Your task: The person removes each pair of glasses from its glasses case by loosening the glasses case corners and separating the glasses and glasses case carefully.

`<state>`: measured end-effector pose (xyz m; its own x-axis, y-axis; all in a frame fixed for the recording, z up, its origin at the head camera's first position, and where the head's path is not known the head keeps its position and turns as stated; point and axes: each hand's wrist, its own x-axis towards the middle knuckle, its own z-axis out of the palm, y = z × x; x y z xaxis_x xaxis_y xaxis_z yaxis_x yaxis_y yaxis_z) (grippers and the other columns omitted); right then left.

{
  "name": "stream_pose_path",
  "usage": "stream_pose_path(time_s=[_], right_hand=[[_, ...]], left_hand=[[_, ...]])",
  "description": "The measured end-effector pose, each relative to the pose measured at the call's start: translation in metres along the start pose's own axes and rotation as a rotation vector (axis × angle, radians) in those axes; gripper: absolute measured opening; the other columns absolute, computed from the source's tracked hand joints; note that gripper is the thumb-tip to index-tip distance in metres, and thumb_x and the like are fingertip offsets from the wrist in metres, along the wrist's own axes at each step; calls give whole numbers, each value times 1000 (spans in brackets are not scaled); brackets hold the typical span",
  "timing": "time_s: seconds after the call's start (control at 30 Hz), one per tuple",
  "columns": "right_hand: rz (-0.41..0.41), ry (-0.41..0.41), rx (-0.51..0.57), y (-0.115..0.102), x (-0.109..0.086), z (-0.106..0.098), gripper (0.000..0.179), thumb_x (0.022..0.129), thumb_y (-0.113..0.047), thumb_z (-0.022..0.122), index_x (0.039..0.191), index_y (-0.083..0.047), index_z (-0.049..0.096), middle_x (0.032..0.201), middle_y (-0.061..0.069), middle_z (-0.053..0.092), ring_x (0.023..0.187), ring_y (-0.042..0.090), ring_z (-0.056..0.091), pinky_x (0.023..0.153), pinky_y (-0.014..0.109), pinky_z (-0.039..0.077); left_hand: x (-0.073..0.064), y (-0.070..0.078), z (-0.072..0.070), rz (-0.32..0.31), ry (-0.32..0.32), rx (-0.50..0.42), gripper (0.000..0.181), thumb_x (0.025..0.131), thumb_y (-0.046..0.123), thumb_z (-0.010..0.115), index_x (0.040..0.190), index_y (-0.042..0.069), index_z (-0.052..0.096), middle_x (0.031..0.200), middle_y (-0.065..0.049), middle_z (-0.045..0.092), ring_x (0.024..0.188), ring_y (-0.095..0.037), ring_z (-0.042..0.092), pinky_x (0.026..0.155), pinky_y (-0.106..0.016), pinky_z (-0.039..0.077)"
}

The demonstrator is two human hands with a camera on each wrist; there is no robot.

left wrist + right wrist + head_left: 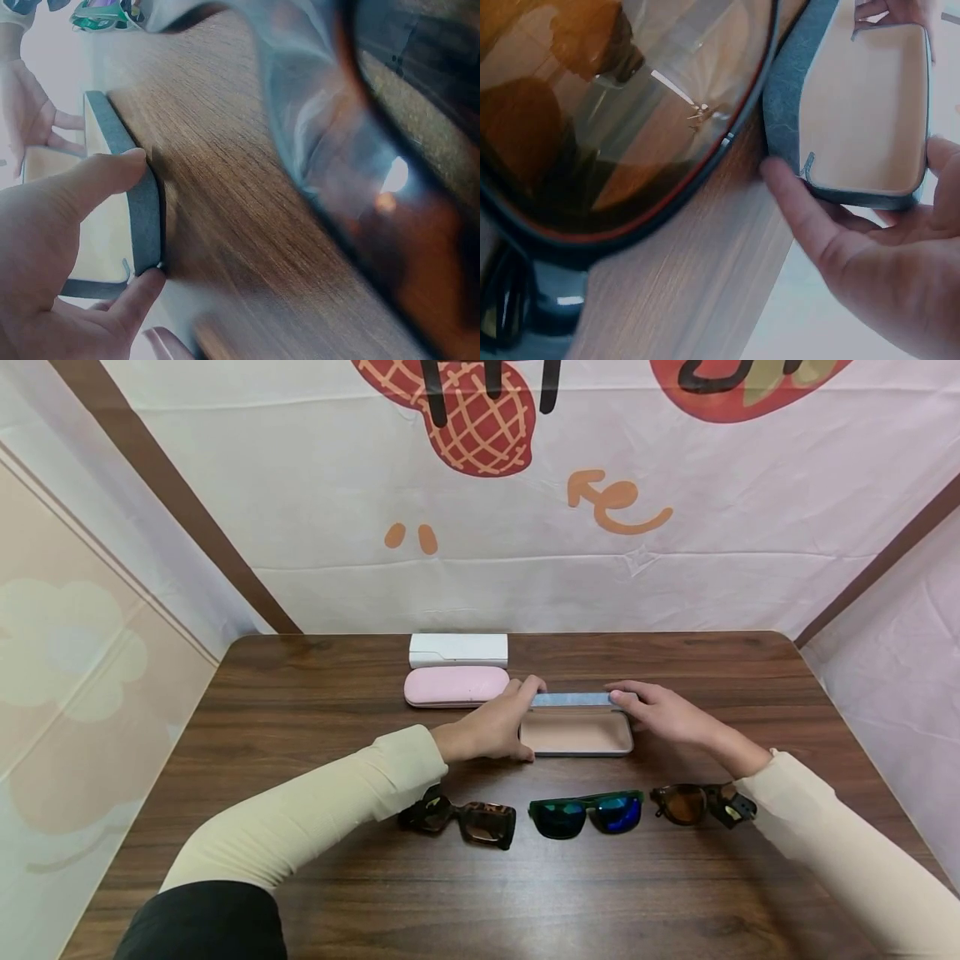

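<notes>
A glasses case (577, 732) lies open on the table, its beige-lined inside facing up and its blue lid raised at the back. My left hand (495, 724) grips the left end. In the left wrist view, the thumb (112, 171) presses on the blue rim with the fingers around the end. At the other end my right hand (667, 717) holds the case, its thumb by the lid in the head view. The right wrist view shows one finger (802, 206) at the hinge corner. Tortoiseshell sunglasses (487, 824) lie below my left wrist, amber-lensed sunglasses (684, 804) beside my right sleeve.
Sunglasses with green frames and blue mirrored lenses (585, 814) lie between the other two pairs. Left of and behind the open case are a pink glasses case (456, 685) and a white case (457, 649). A printed cloth (337, 485) hangs behind the wooden table (300, 735).
</notes>
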<state>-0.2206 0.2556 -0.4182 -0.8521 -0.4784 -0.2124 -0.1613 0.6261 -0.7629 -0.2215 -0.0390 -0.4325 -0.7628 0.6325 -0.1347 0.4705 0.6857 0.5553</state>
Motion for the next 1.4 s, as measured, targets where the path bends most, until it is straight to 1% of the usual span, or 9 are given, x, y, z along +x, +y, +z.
stream_pose_path(time_s=[0.13, 0.33, 0.43, 0.67, 0.77, 0.83, 0.93, 1.13, 1.4], right_hand=[[-18, -35, 71, 0, 1, -1, 56, 111, -33, 42, 152, 5, 39, 147, 32, 45, 135, 47, 46, 94, 51, 53], [-20, -42, 81, 0, 1, -2, 53, 110, -31, 47, 150, 3, 45, 147, 29, 48, 134, 44, 47, 93, 50, 54], [-25, -40, 76, 0, 1, -2, 52, 110, -31, 48, 150, 1, 47, 148, 28, 48, 134, 42, 48, 92, 50, 54], [-38, -32, 90, 1, 0, -2, 50, 109, -28, 51, 149, 1, 48, 144, 27, 52, 130, 40, 51, 93, 49, 54], [-41, -24, 74, -1, -1, -1, 49, 108, -27, 52, 149, 0, 49, 141, 25, 55, 123, 35, 55, 92, 47, 54], [-45, -14, 47, -2, -2, -1, 48, 108, -26, 52, 148, -1, 50, 140, 24, 56, 115, 31, 56, 89, 42, 54], [-55, -1, 0, -2, -3, 0, 46, 108, -25, 52, 148, -2, 52, 134, 21, 59, 104, 29, 54, 81, 37, 47], [-76, 0, -22, -4, -4, 1, 43, 108, -23, 51, 146, -1, 53, 134, 19, 59, 104, 27, 54, 86, 39, 45], [-80, -13, -25, -3, -4, 0, 42, 108, -21, 53, 144, 0, 54, 122, 15, 61, 93, 25, 51, 76, 35, 41]], left_hand=[[0, 0, 0, 8, -12, -7, 94, 82, 20, 88, 151, 11, 25, 135, -19, 42, 71, -20, 56, 68, -33, 48], [1, -2, -2, 50, -42, 22, 95, 79, 11, 86, 150, 9, 24, 133, -21, 47, 98, -23, 56, 85, -37, 49], [2, -3, -3, 71, -53, 29, 94, 78, 7, 85, 150, 8, 24, 129, -20, 51, 104, -24, 53, 88, -38, 48], [0, -1, -3, 73, -36, 46, 93, 78, 6, 86, 148, 8, 25, 124, -18, 53, 100, -23, 54, 87, -38, 49], [-1, -1, -1, 70, -22, 44, 89, 78, 6, 84, 146, 8, 27, 124, -18, 52, 96, -22, 54, 83, -36, 49], [-3, -1, -1, 66, -15, 40, 86, 79, 5, 83, 145, 9, 28, 127, -20, 49, 90, -22, 55, 79, -35, 49], [-5, 1, 1, 63, -4, 35, 84, 79, 4, 82, 144, 10, 29, 134, -23, 43, 84, -21, 57, 75, -33, 49], [-6, 1, 2, 61, -2, 43, 82, 81, 5, 81, 144, 11, 30, 143, -26, 37, 76, -19, 59, 70, -32, 49], [-5, 1, 1, 70, -2, 69, 79, 81, 5, 80, 142, 10, 31, 145, -26, 35, 83, -20, 59, 74, -32, 50]])
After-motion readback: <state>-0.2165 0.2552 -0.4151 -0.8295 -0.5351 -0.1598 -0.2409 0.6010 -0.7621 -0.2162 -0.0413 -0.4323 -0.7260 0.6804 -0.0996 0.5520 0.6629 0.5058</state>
